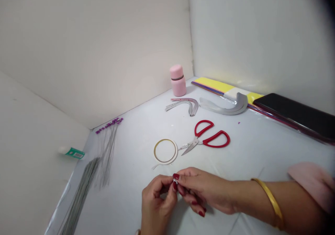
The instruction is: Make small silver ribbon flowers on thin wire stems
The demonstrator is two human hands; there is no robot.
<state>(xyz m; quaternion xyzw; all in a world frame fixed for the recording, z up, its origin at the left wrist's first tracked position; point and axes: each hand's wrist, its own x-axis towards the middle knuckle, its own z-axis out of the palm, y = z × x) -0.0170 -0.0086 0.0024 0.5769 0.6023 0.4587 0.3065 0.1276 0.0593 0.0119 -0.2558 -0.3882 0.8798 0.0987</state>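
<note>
My left hand and my right hand meet above the white table, thumbs and fingertips pinched together. Between them shows a small white piece, mostly covered by the fingers, so its kind cannot be made out. Just beyond the hands lies a thin roll of white tape with a gold inner ring and a loose end. Touching or nearly touching it are red-handled scissors, their blades parted. Faint thin lines run on the table near my right wrist; whether they are wires or shadows is unclear.
Thin wires tipped with purple bits, a bundle of grey wires and a green-white tube are left. Behind are a pink bottle, curved paper strips, a grey strip, coloured sheets and a black phone.
</note>
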